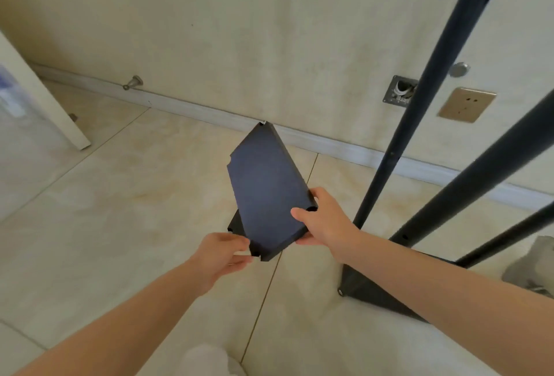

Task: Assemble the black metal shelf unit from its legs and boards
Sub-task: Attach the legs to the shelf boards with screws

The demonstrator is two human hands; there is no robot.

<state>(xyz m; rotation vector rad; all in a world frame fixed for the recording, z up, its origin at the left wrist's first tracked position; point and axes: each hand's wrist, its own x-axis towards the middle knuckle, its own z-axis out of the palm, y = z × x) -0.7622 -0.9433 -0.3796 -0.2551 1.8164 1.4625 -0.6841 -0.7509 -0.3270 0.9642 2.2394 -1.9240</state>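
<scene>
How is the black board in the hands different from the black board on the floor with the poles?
The held board is up in the air and tilted, gripped by the left hand and right hand; the floor board lies flat on the tiles. The held board's corner holes are empty; the floor board has black legs standing up from it. Both are black.

It looks like a room in a home; the floor (120, 210) has glossy beige tiles; a cream wall (239, 30) carries a skirting board (195, 105), a golden socket (466, 105) and a door stopper (133, 82); a white door (39, 90) stands at left.
</scene>
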